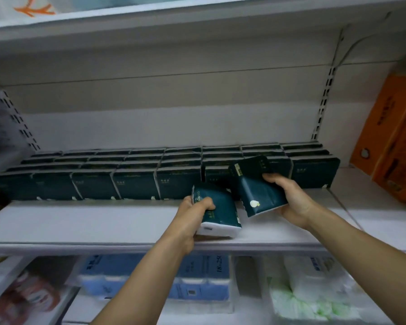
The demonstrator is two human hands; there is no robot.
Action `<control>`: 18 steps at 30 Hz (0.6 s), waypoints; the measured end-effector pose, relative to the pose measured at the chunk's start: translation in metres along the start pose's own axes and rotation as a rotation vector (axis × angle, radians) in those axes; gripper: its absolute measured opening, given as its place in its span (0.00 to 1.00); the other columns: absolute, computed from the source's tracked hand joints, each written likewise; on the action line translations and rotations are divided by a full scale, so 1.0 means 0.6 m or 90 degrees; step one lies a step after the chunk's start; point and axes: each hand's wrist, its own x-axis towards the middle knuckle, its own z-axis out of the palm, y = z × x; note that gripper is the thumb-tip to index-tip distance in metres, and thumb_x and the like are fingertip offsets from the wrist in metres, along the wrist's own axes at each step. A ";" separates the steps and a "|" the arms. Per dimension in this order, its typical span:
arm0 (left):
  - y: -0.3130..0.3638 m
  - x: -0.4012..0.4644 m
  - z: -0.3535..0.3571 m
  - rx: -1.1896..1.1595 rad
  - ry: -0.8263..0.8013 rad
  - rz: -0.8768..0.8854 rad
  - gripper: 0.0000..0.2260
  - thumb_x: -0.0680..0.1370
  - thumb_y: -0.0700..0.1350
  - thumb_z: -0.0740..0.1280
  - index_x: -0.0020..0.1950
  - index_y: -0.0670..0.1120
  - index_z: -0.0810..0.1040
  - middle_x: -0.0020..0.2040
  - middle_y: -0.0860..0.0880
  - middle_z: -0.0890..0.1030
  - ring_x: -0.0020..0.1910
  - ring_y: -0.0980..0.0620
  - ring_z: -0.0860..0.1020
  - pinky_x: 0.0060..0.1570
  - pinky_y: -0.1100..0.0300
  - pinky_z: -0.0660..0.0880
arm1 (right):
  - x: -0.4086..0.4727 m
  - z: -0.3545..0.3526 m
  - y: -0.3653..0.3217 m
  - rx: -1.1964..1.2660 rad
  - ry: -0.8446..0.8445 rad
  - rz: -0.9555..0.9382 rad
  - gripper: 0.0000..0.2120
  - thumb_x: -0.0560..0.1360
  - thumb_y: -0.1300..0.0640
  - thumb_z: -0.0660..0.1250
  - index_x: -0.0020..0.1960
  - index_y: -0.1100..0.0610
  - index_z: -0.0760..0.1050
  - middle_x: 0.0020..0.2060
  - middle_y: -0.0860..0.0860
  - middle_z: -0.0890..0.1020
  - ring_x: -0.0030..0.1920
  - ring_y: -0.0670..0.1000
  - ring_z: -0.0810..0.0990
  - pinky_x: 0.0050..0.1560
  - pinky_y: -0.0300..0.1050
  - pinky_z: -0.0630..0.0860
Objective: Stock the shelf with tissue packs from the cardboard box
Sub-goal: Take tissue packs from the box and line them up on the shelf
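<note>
Several rows of dark green tissue packs [136, 184] stand upright along the back of the white shelf [80, 221]. My left hand [192, 212] grips one dark green tissue pack [220, 212], tilted, its white end near the shelf's front. My right hand [288, 195] holds a second dark green pack [256, 186], tilted up in front of the stocked rows. Both packs hover just above the bare front strip of the shelf. The cardboard box is not in view.
An orange carton [394, 137] stands at the right end of the shelf. A shelf board [197, 19] hangs overhead. Below are blue tissue bundles [197, 282], white and green packs [314, 294] and a reddish package [28, 296]. Slotted uprights flank the back wall.
</note>
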 end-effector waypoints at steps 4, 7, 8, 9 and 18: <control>-0.001 0.003 -0.003 0.005 -0.008 -0.004 0.18 0.67 0.46 0.71 0.56 0.48 0.74 0.54 0.42 0.83 0.58 0.39 0.80 0.65 0.38 0.73 | 0.005 0.003 0.000 -0.007 -0.010 0.004 0.06 0.74 0.55 0.66 0.49 0.54 0.78 0.40 0.52 0.84 0.40 0.50 0.82 0.45 0.46 0.75; -0.002 0.004 -0.001 -0.002 -0.009 -0.004 0.18 0.68 0.46 0.71 0.57 0.48 0.74 0.54 0.42 0.83 0.57 0.40 0.81 0.65 0.40 0.73 | 0.006 -0.002 -0.009 -0.025 -0.005 -0.008 0.05 0.74 0.57 0.66 0.49 0.55 0.79 0.43 0.54 0.85 0.43 0.52 0.82 0.49 0.48 0.75; -0.002 0.004 0.000 -0.006 -0.010 -0.003 0.16 0.70 0.44 0.71 0.57 0.48 0.74 0.54 0.41 0.83 0.57 0.41 0.81 0.65 0.41 0.74 | 0.007 -0.006 -0.014 -0.034 0.017 -0.025 0.07 0.72 0.57 0.68 0.50 0.55 0.80 0.46 0.56 0.84 0.45 0.53 0.82 0.51 0.49 0.75; -0.003 0.005 0.001 -0.009 -0.014 -0.001 0.15 0.72 0.43 0.70 0.57 0.47 0.74 0.54 0.42 0.83 0.57 0.41 0.81 0.65 0.41 0.74 | 0.009 -0.013 -0.020 -0.051 0.051 -0.052 0.09 0.71 0.56 0.70 0.50 0.56 0.80 0.48 0.57 0.84 0.46 0.54 0.82 0.51 0.49 0.75; -0.008 0.008 0.019 -0.008 -0.032 0.003 0.12 0.73 0.43 0.70 0.56 0.48 0.74 0.54 0.42 0.83 0.59 0.40 0.80 0.67 0.40 0.72 | 0.003 -0.067 -0.063 -0.596 0.197 -0.252 0.16 0.70 0.51 0.76 0.53 0.55 0.74 0.44 0.49 0.80 0.42 0.48 0.79 0.43 0.43 0.77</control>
